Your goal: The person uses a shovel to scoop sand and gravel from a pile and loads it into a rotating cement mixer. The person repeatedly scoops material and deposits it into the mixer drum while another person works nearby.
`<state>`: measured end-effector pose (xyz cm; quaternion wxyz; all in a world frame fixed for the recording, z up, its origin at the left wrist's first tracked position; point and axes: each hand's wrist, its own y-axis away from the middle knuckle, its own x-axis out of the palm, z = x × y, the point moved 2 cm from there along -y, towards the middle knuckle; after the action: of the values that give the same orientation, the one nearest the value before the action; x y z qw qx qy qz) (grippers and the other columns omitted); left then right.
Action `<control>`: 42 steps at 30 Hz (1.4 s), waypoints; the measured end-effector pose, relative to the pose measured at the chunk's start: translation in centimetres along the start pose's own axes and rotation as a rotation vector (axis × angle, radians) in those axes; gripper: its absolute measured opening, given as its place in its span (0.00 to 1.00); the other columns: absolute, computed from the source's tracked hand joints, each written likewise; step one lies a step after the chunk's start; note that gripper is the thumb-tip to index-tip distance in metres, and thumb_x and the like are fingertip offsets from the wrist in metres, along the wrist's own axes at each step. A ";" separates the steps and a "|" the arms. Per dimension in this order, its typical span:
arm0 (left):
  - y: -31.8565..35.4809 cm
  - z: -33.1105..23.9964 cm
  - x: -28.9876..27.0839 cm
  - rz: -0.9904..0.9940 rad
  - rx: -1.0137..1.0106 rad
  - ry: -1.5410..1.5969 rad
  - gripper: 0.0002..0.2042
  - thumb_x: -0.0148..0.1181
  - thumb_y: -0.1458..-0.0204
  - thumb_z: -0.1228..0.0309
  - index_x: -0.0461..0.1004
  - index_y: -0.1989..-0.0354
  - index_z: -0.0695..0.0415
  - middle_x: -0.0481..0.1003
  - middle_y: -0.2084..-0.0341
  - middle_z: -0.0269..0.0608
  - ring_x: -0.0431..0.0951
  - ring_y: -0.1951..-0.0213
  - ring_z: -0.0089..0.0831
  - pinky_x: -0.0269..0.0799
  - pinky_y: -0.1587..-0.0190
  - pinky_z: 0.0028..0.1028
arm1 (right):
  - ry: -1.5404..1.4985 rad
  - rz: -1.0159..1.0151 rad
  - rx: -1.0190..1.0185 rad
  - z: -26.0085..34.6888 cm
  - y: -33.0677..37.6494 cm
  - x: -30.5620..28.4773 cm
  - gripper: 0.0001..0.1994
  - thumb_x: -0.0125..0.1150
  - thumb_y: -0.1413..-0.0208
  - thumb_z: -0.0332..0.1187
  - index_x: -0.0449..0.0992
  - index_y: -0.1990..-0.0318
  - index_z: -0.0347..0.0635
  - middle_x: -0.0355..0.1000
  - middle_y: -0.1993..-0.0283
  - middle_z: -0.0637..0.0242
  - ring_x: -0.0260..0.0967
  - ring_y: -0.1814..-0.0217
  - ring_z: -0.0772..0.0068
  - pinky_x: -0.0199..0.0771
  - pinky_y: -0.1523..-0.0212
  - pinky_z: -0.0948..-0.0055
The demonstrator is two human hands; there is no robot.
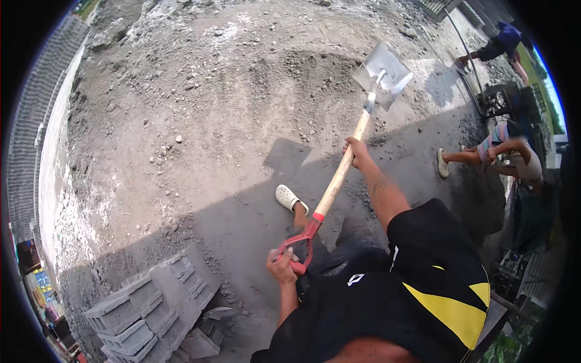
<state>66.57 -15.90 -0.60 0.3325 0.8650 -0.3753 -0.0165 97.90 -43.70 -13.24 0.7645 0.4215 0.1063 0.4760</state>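
Note:
I hold a shovel with a pale wooden shaft [339, 178], a red D-shaped grip and a shiny metal blade [382, 74]. My left hand [282, 266] is closed around the red grip [296, 245] near my body. My right hand [356, 152] clasps the shaft partway up, arm stretched forward. The blade is raised above grey sandy ground [230, 109], empty as far as I can see. My foot in a white clog [289, 198] is planted below the shaft.
A stack of grey concrete blocks [151, 302] stands at the lower left. Gravel and sand mounds [315, 66] spread ahead. Two other people [505, 151] bend at the right; the farther one [499, 45] works near a dark machine [502, 100].

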 end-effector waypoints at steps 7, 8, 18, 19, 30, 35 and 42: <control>1.5 -0.7 -10.8 -0.653 -0.161 -0.251 0.05 0.54 0.61 0.84 0.65 0.77 0.63 0.67 0.86 0.41 0.66 0.88 0.27 0.60 0.85 0.24 | 0.368 -0.093 0.686 -31.3 -1.6 4.1 0.07 0.58 0.50 0.26 0.66 0.68 0.34 0.65 0.78 0.63 0.69 0.78 0.66 0.74 0.78 0.69; 2.3 -1.6 -12.3 -0.749 -0.152 -0.323 0.04 0.54 0.62 0.84 0.65 0.77 0.64 0.67 0.87 0.41 0.66 0.89 0.27 0.60 0.86 0.24 | 0.428 -0.118 0.809 -34.5 0.6 5.4 0.07 0.58 0.50 0.26 0.67 0.66 0.33 0.65 0.78 0.63 0.69 0.78 0.65 0.75 0.77 0.68; -22.9 6.4 0.5 -0.810 -0.335 -0.262 0.05 0.50 0.59 0.83 0.62 0.76 0.60 0.63 0.88 0.36 0.64 0.89 0.25 0.60 0.89 0.24 | 0.414 -0.145 0.545 -28.1 -26.7 10.1 0.08 0.57 0.52 0.25 0.67 0.66 0.30 0.65 0.78 0.58 0.67 0.81 0.64 0.72 0.82 0.64; -26.8 9.5 5.5 -0.646 -0.237 -0.143 0.06 0.51 0.59 0.84 0.62 0.76 0.59 0.63 0.88 0.36 0.64 0.89 0.25 0.62 0.88 0.25 | 0.431 -0.080 0.473 -23.5 -33.7 11.1 0.08 0.57 0.53 0.25 0.67 0.68 0.29 0.65 0.78 0.59 0.67 0.81 0.65 0.71 0.83 0.66; -43.5 24.0 24.1 -0.483 0.138 -0.366 0.07 0.59 0.57 0.80 0.64 0.76 0.62 0.68 0.86 0.35 0.68 0.88 0.24 0.64 0.84 0.26 | 0.381 -0.084 0.356 -8.0 -60.6 10.0 0.04 0.53 0.48 0.24 0.66 0.67 0.33 0.63 0.77 0.62 0.63 0.79 0.68 0.71 0.79 0.69; -38.8 23.6 18.2 -0.579 0.135 -0.390 0.07 0.57 0.58 0.80 0.64 0.76 0.62 0.67 0.88 0.36 0.68 0.88 0.24 0.64 0.84 0.26 | 0.326 -0.063 0.415 -10.4 -53.5 9.9 0.04 0.53 0.49 0.24 0.65 0.68 0.32 0.62 0.77 0.61 0.63 0.80 0.67 0.70 0.80 0.69; -28.0 15.3 10.2 -0.458 0.101 -0.265 0.06 0.56 0.57 0.81 0.64 0.76 0.62 0.68 0.89 0.38 0.69 0.89 0.26 0.66 0.85 0.27 | 0.289 -0.123 0.406 -10.4 -37.1 8.4 0.04 0.52 0.50 0.24 0.65 0.71 0.34 0.61 0.79 0.63 0.63 0.80 0.67 0.69 0.81 0.68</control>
<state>87.50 -17.34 -26.76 0.2245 0.9331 -0.2106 -0.1859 120.12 -38.31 -45.40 0.6687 0.4867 0.3332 0.4527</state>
